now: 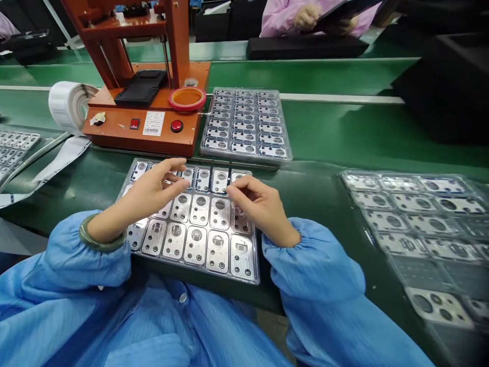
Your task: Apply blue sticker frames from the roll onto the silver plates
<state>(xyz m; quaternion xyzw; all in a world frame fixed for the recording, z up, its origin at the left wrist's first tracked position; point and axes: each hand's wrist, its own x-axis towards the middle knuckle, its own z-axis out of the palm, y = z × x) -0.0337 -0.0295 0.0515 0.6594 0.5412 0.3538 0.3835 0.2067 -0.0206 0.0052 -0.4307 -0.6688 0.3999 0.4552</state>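
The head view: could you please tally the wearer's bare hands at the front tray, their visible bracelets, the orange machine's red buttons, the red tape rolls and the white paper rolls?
Bare hands, left hand and right hand: 2
Green bracelet: 1
Red buttons: 2
Red tape roll: 1
White paper roll: 1
Total: 7

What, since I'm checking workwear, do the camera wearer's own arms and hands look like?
Both arms wear loose light-blue sleeves gathered at the cuffs. The left hand and right hand are ungloved; a green bangle circles the left wrist.
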